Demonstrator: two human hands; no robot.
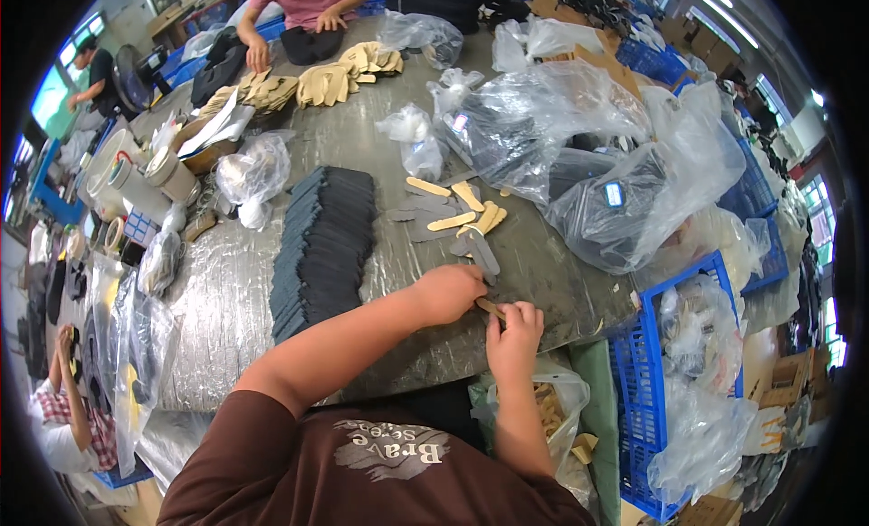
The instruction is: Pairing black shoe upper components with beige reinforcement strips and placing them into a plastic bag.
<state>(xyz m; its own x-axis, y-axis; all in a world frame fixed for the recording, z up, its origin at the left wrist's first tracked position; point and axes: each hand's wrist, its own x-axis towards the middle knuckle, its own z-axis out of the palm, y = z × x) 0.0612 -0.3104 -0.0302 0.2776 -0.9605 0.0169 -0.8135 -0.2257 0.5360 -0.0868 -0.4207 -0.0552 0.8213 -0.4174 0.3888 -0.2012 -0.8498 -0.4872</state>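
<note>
My left hand (453, 293) and my right hand (516, 336) meet near the table's front edge. Between their closed fingers is a small tan strip (489, 306), partly covered by the fingers. Just beyond my left hand lies a loose scatter of flat, round-ended pieces, some tan strips (450, 222) and some grey strips (429, 229), overlapping one another. To the left, a long row of overlapping dark fabric pieces (330, 245) runs away from me, its left edges bluish-grey and fanned out.
Clear plastic bags (625, 200) with dark contents crowd the table's right side. A blue crate (638, 390) stands at the right edge. Tubs (170, 175) and a bagged bundle (252, 168) sit at left. Across the table, a person in pink (299, 3) handles dark pieces beside tan piles (328, 82).
</note>
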